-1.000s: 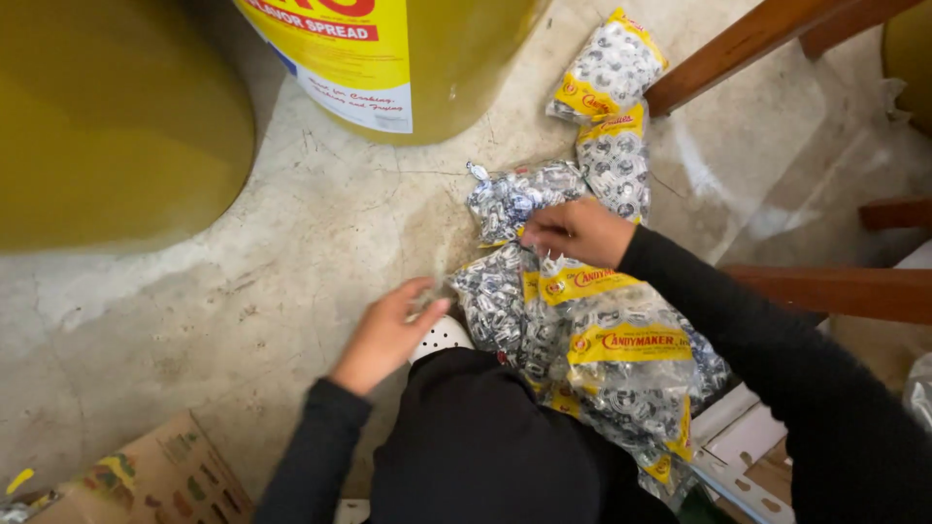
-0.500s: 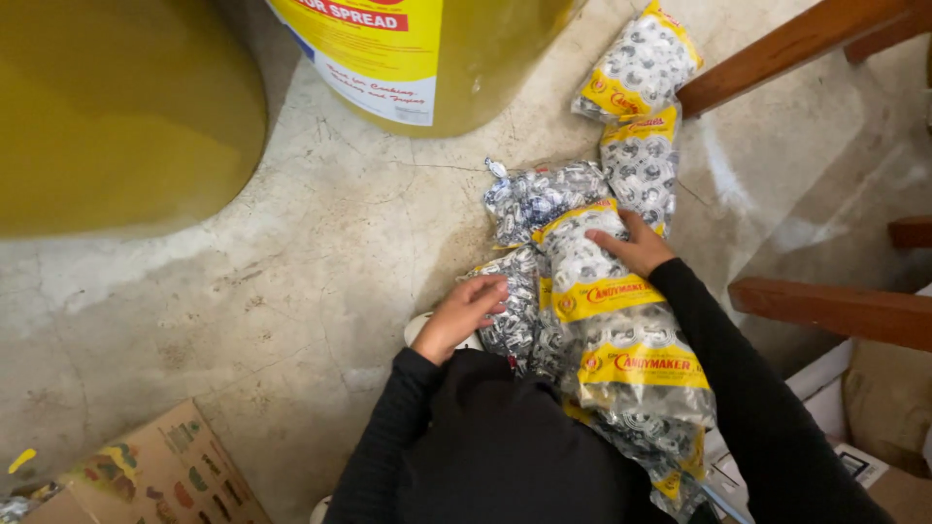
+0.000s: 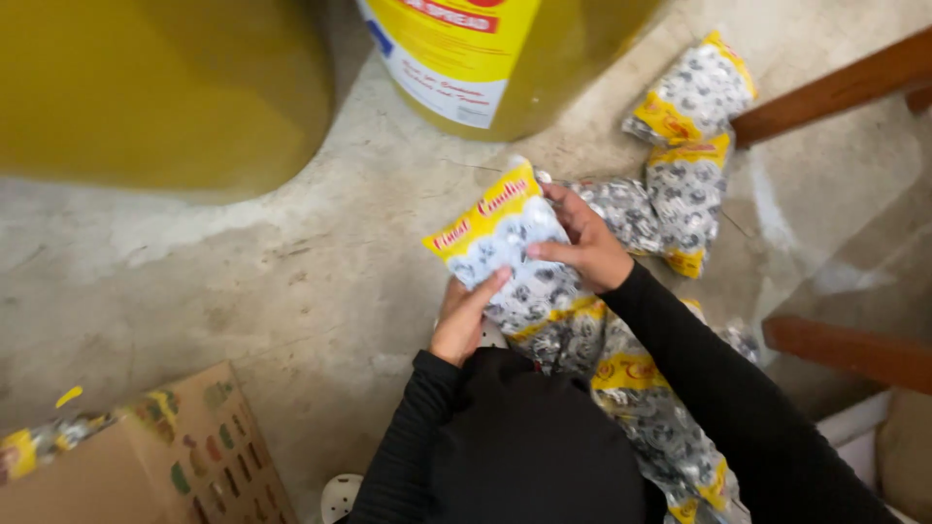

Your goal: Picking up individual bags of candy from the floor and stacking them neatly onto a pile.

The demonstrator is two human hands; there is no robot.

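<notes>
Fingers (image 3: 544,254) of our right hand (image 3: 581,247) were curled over the upper edge of a candy packet (image 3: 505,254), thumb pressed on its face, while our left hand (image 3: 464,315) closed on its lower edge from beneath. Both hands were shut on that one packet, which we held lifted above the concrete floor (image 3: 243,291), just in front of our lap and tilted with its yellow band up and to the left.

To do this well, we judged it best to keep the grip on the sealed edges, not the loose middle, since the filling would shift and the film could slip. Holding the band taut between both hands seemed the surest way to keep it level.

We counted one packet in hand; a heap of packets (image 3: 641,408) in our lap, perhaps three or four, overlapping too much to count surely; and about three more packets (image 3: 680,165) on the floor beyond, touching one another. Two yellow drums stood ahead: a plain yellow drum (image 3: 155,87) and a labelled drum (image 3: 495,58). One cardboard box (image 3: 146,461) sat at lower left.
</notes>
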